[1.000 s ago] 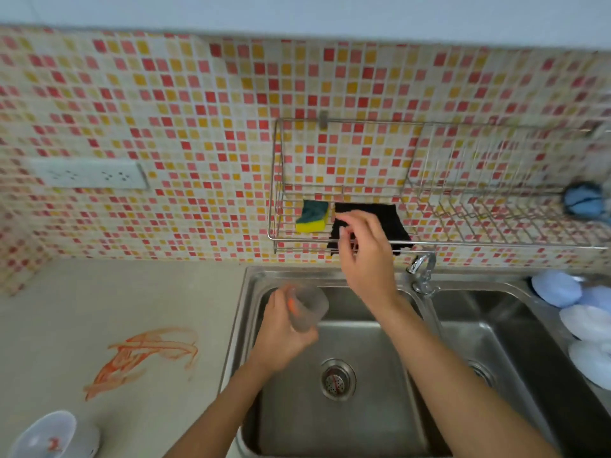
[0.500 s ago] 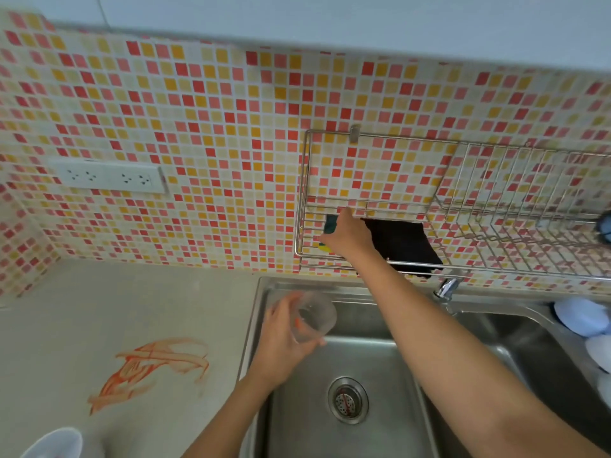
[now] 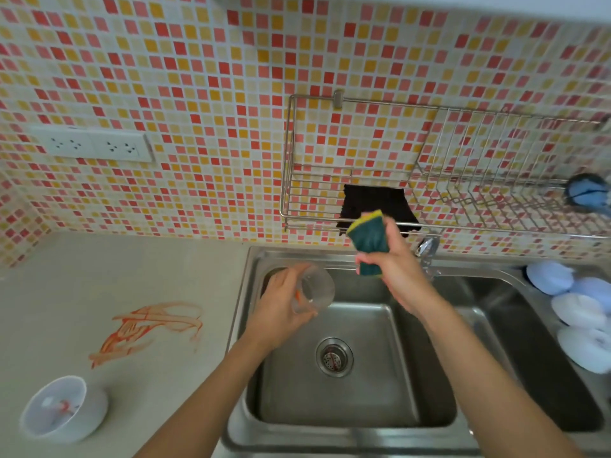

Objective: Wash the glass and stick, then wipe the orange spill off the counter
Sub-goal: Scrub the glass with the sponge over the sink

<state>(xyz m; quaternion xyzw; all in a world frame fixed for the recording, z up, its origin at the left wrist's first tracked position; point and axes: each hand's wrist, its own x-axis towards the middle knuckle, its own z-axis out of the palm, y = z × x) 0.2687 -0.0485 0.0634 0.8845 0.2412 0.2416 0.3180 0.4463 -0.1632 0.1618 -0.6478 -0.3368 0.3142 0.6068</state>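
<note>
At the centre of the frame I see the clear glass (image 3: 313, 290) tilted on its side above the left sink basin (image 3: 357, 401), the left hand (image 3: 281, 312) wrapped around it, with an orange streak inside that may be the stick, though I cannot tell. Just right and higher, the right hand (image 3: 396, 269) pinches a green and yellow sponge (image 3: 368, 238) between thumb and fingers, in front of a black cloth (image 3: 373, 201) on the wire wall rack (image 3: 463, 193). At the lower left the orange spill (image 3: 145, 328) streaks the counter (image 3: 132, 276), with a white bowl (image 3: 64, 409) below it near the bottom edge
</note>
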